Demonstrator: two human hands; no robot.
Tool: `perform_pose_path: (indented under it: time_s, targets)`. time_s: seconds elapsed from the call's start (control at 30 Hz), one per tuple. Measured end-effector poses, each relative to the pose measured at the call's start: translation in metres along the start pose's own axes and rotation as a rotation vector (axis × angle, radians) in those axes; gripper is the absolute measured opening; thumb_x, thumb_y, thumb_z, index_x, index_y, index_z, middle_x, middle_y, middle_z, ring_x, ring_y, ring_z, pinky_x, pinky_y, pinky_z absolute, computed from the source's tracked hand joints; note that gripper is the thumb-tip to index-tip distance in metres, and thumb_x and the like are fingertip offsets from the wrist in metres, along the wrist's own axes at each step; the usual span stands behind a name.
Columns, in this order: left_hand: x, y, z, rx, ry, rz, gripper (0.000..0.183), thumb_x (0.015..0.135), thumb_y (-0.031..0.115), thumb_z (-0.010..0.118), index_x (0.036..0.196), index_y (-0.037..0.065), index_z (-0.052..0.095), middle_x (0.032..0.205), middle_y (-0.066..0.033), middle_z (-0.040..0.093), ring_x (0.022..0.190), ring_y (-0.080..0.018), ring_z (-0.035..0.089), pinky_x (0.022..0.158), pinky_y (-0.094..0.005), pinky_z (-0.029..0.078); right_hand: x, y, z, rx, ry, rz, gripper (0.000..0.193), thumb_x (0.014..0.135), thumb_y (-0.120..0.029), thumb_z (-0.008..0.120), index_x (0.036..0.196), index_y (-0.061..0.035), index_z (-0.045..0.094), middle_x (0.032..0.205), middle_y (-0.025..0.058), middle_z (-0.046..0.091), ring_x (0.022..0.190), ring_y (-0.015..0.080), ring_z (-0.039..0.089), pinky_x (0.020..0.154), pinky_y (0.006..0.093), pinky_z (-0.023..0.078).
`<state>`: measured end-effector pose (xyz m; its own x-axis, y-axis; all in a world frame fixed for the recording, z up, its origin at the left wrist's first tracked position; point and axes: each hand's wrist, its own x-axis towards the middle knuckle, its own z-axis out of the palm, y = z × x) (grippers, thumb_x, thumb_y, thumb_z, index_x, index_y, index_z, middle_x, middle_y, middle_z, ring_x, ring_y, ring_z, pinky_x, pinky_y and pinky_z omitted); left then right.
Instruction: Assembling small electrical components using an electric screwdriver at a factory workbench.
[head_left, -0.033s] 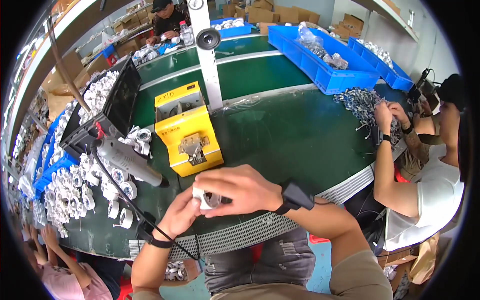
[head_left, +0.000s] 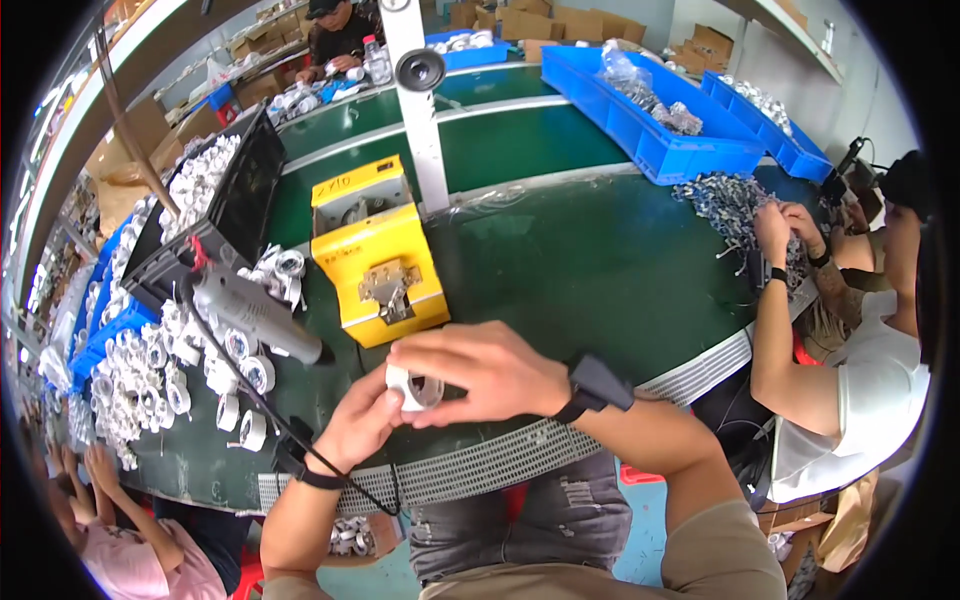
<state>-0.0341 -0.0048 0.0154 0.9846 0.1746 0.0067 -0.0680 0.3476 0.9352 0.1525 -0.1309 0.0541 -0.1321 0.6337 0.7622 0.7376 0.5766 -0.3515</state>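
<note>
A small white ring-shaped housing (head_left: 418, 396) with a dark hollow is held between my two hands, above the near edge of the green worktop. My left hand (head_left: 368, 412) pinches it from the left with thumb and fingers. Over its top and right side curve the fingers of my right hand (head_left: 482, 372), the thumb below. Part of the housing is hidden behind the fingers. Just beyond my hands stands a yellow machine (head_left: 375, 250) with a metal fixture (head_left: 391, 290) on its front. A grey electric screwdriver (head_left: 255, 312) hangs to the left, its black cable looping down past my left wrist.
Many similar white housings (head_left: 150, 385) are piled at the left, beside a black crate (head_left: 235, 225) full of white parts. Blue bins (head_left: 650, 135) stand at the far right. A co-worker (head_left: 850, 350) handles a heap of wired parts (head_left: 735, 215). A white post (head_left: 428, 150) rises behind the machine.
The view has shifted slightly. My hands stay around the white housing, which looks turned a little, its open face showing slightly differently.
</note>
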Motion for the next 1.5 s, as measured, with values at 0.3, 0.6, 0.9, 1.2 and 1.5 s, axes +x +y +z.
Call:
perform_pose_path:
  time_s: [0.3, 0.6, 0.9, 1.2, 1.5]
  targets:
    - [0.017, 0.014, 0.006, -0.028, 0.076, 0.080, 0.063, 0.079, 0.008, 0.066, 0.136, 0.000, 0.039, 0.124, -0.0065, 0.053, 0.115, -0.0163, 0.050, 0.099, -0.0309, 0.038, -0.007, 0.018, -0.013, 0.226, -0.069, 0.432, 0.035, 0.079, -0.011, 0.074, 0.111, -0.0037, 0.063, 0.101, 0.0093, 0.064, 0.075, 0.0161, 0.063, 0.067, 0.0276, 0.052]
    - [0.017, 0.017, 0.009, -0.310, 0.153, 0.006, 0.055, 0.084, 0.019, 0.055, 0.134, 0.004, 0.038, 0.114, -0.0175, 0.057, 0.094, -0.0329, 0.063, 0.080, -0.0364, 0.052, -0.012, 0.020, -0.005, 0.432, -0.099, 0.487, 0.011, 0.087, -0.012, 0.064, 0.087, -0.0011, 0.064, 0.076, 0.0079, 0.060, 0.070, 0.0165, 0.058, 0.064, 0.0297, 0.045]
    - [0.019, 0.016, 0.006, -0.411, 0.118, -0.040, 0.048, 0.092, 0.031, 0.047, 0.132, 0.006, 0.040, 0.102, -0.0146, 0.061, 0.081, -0.0281, 0.065, 0.069, -0.0332, 0.053, -0.016, 0.023, 0.008, 0.323, -0.124, 0.450, 0.015, 0.089, -0.014, 0.060, 0.083, -0.0008, 0.059, 0.080, 0.0093, 0.052, 0.074, 0.0250, 0.052, 0.067, 0.0358, 0.042]
    - [0.021, 0.002, 0.008, -0.247, 0.158, 0.048, 0.038, 0.101, 0.018, 0.041, 0.135, 0.003, 0.045, 0.119, -0.0159, 0.059, 0.103, -0.0324, 0.062, 0.090, -0.0405, 0.052, -0.006, 0.008, 0.007, 0.175, 0.044, 0.570, 0.013, 0.078, -0.007, 0.071, 0.088, -0.0048, 0.063, 0.082, 0.0069, 0.051, 0.074, 0.0188, 0.053, 0.063, 0.0297, 0.043]
    - [0.022, 0.011, 0.019, -0.241, 0.271, 0.165, 0.045, 0.101, 0.019, 0.040, 0.144, 0.009, 0.030, 0.128, -0.0135, 0.052, 0.111, -0.0290, 0.058, 0.093, -0.0399, 0.051, -0.009, 0.021, -0.018, 0.105, -0.072, 0.304, 0.027, 0.075, 0.002, 0.073, 0.100, -0.0052, 0.069, 0.074, 0.0063, 0.064, 0.063, 0.0189, 0.063, 0.056, 0.0268, 0.049]
